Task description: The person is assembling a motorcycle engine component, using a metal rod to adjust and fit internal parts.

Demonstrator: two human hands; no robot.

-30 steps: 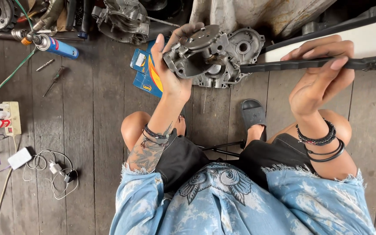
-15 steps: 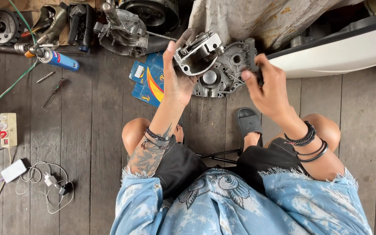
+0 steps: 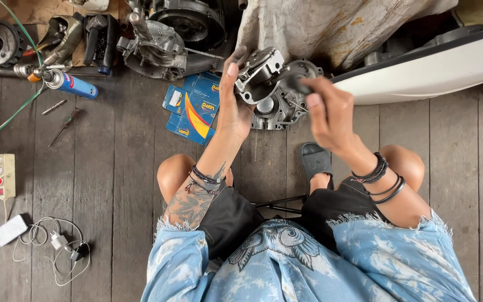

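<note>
Left hand (image 3: 235, 109) clamped grey cast-metal engine casing (image 3: 275, 89), fingers wrapped round its edge, raised for access. Right hand (image 3: 328, 112) fingers pinched together at casing face; blurred.

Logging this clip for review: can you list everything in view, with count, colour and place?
engine casing: 1, grey metal, held up at top centre
flat box: 1, blue with yellow and red, floor left of the casing
spray can: 1, blue, floor upper left
engine parts: several, dark grey, along the top edge
power strip: 1, cream, floor far left
charger and cable: 1, white, floor lower left
sandal: 1, dark grey, floor between the knees
white panel: 1, white with dark rim, upper right
stained cloth: 1, beige, top centre-right
plank floor: grey wood, underneath everything
left hand: grip on the casing's left side
right hand: blurred, at the casing's right side
</note>
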